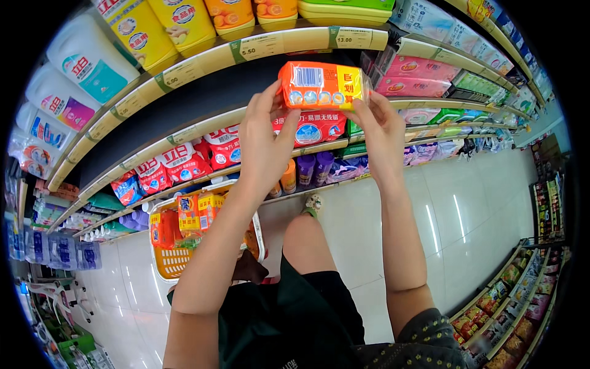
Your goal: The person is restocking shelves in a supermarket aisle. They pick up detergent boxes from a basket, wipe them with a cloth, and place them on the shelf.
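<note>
Both my hands hold up an orange and yellow plastic-wrapped soap pack (318, 85), lengthwise, in front of the shelves. My left hand (269, 133) grips its left end and my right hand (378, 124) its right end, thumbs on the near side. Behind the pack runs a dark shelf board (184, 99) with a price rail. Red detergent bags (184, 161) stand on the shelf below. Down to the left, partly behind my left forearm, a yellow and white plastic basket (173, 263) holds several orange Tide packs (189, 217).
Large white detergent bottles (90, 60) and yellow bottles (138, 34) line the upper shelf. Pink tissue packs (415, 76) sit to the right. Purple bottles (315, 168) stand low by the tiled floor (415, 221). Snack racks (511, 304) curve along the lower right.
</note>
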Tool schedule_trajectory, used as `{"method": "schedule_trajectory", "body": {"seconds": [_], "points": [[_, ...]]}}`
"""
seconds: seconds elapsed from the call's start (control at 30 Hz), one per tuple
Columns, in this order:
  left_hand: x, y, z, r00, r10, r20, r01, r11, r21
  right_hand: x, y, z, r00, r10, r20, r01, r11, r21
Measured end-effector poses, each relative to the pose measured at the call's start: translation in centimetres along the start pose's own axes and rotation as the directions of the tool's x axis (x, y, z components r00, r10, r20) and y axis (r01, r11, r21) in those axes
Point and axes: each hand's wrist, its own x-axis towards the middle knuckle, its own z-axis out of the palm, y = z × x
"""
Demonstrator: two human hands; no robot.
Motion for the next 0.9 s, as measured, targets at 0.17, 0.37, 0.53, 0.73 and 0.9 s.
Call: {"method": "schedule_trajectory", "body": {"seconds": [0.17, 0.37, 0.53, 0.73, 0.9], "points": [[3.5, -2.3, 1.4, 0.996, 0.025, 0.086, -0.028, 0.999, 0.029, 3.5, 1.7, -0.6, 0.989, -0.146, 0.039, 0.15, 0.979, -0.136], [7.6, -4.9, 2.8, 0.987, -0.023, 0.157, 0.002, 0.991, 0.134, 9.1, 3.9, -1.4, 0.98, -0.144, 0.139, 0.184, 0.921, -0.344], [11.5, -7.3, 3.2, 0.975, -0.024, 0.219, -0.066, 0.916, 0.396, 14.0, 5.2, -1.0, 0.981, -0.084, 0.173, 0.172, 0.782, -0.599], [14.2, -9.8, 3.5, 0.959, -0.066, 0.276, -0.078, 0.874, 0.48, 17.3, 7.2, -0.7, 0.962, -0.178, 0.205, 0.27, 0.54, -0.797], [14.7, -11.2, 4.6, 0.967, -0.025, 0.252, -0.091, 0.894, 0.439, 20.3, 10.0, -2.1, 0.905, -0.285, 0.317, 0.41, 0.381, -0.829]]}}
